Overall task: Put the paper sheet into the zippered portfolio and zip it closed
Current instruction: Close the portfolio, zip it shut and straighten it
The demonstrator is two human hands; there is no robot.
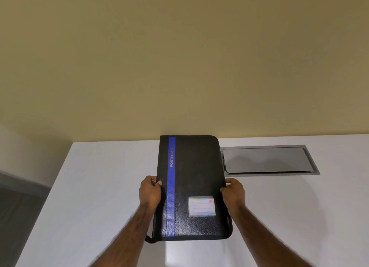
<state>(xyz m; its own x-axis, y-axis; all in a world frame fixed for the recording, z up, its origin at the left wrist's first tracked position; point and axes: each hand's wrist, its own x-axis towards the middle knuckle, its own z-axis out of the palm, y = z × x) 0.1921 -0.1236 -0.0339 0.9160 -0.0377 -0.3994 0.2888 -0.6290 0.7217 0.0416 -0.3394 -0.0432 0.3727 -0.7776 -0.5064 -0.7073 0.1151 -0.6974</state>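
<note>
A black zippered portfolio [195, 178] with a blue stripe, gold lettering and a small label card on its cover is held above the white table [99, 186], its cover facing me. It looks closed. My left hand [149, 192] grips its left edge, thumb on the cover. My right hand [233, 192] grips its right edge. A short black tab hangs at the lower left corner. No paper sheet is in view.
A grey metal cable hatch [267, 159] is set flush in the table to the right of the portfolio. A yellow wall [179, 56] rises behind the table's far edge. The table's left edge drops to a dark floor [18, 206].
</note>
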